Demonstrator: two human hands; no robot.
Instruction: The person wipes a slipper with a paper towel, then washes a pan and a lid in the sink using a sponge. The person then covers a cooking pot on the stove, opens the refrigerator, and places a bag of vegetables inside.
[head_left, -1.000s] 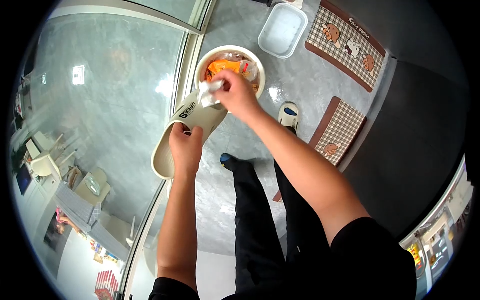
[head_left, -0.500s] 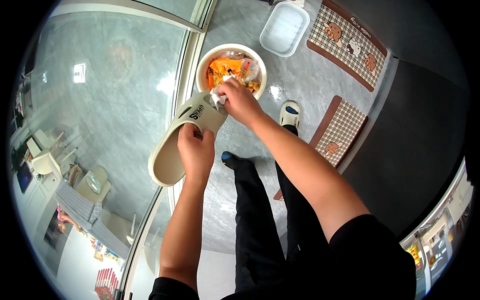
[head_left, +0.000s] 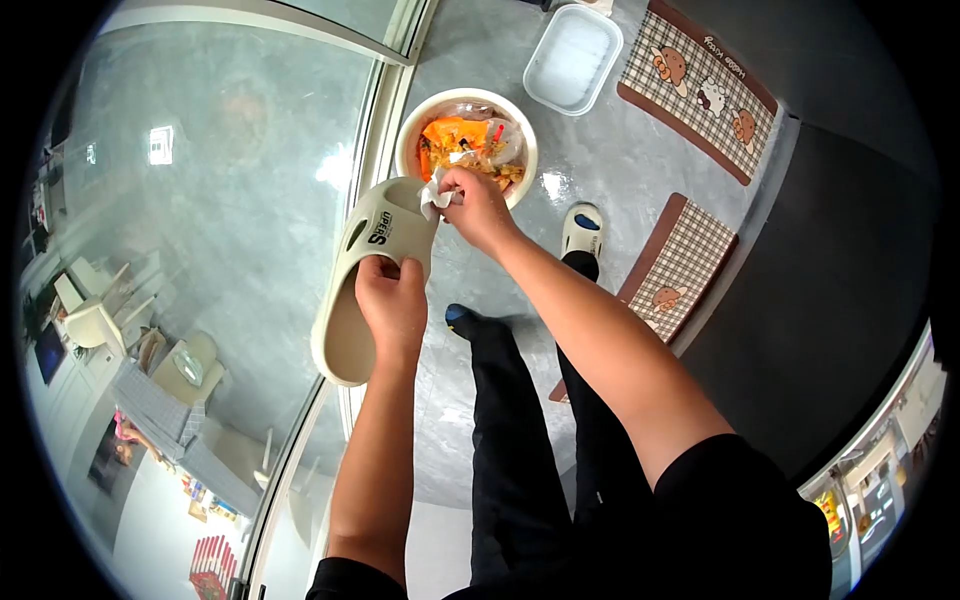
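Now the pale foam clog [head_left: 385, 240] stands more steeply than a second ago, its heel swung down nearer the wearer and its toe aimed up at the bin. The left hand [head_left: 393, 305] grips it by the edge of the foot opening, fingers tucked inside, thumb along the rim. Its upper is smooth and matt, rounded at the toe, cut with an oblong side slot and printed in black lettering.

The right hand [head_left: 478, 212] pinches a crumpled white tissue [head_left: 437, 195], soft and creased, at the side of the toe; a second ago hand and tissue lay farther up, across the bin's edge, so more of the contents now shows. Whether the tissue presses on the foam, I cannot tell.

Below, black trousers [head_left: 510, 440] drop in loose folds to a dark blue sock [head_left: 458, 320] and, on the other foot, a matching clog [head_left: 582, 225]. Beyond the toe sits a round cream bin [head_left: 531, 150] holding a glossy orange wrapper [head_left: 455, 132] and crinkled clear plastic. Farther off, on the shiny grey floor [head_left: 510, 275], lie a translucent rectangular tub [head_left: 572, 58] and two checked, brown-bordered mats [head_left: 700, 90]. Along the left runs a reflective glass panel [head_left: 230, 150].
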